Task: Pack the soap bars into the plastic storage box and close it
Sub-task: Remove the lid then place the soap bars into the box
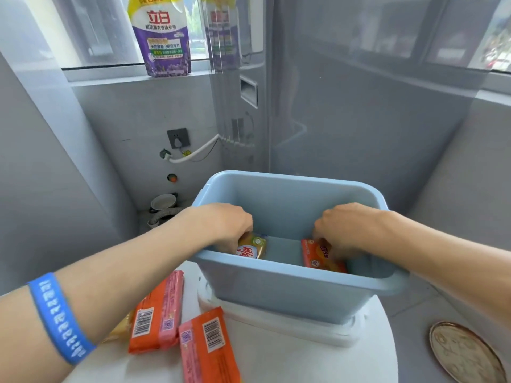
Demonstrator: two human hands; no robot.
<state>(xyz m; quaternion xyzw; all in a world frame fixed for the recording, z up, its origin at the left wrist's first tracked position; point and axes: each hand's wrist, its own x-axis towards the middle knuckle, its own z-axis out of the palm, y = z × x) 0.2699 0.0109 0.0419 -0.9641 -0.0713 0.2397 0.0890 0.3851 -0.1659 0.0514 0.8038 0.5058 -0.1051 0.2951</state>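
Note:
A light blue plastic storage box (276, 288) stands open on its white lid (290, 326) on a white round table. Both my hands reach down inside it. My left hand (226, 225) grips a yellow-gold wrapped soap bar (253, 246) at the box's left side. My right hand (345, 228) grips an orange wrapped soap bar (320, 257) at the right side. Two orange-and-pink soap bars (159, 313) (207, 346) lie on the table in front of the box, and a yellowish bar (121, 328) peeks out under my left forearm.
The white table (290, 363) sits in a grey tiled corner. A purple detergent pouch (163, 37) stands on the window ledge. A wall socket with cable (178, 139) and a drain hose (163, 214) lie behind. A round brass floor drain cover (464, 352) is at lower right.

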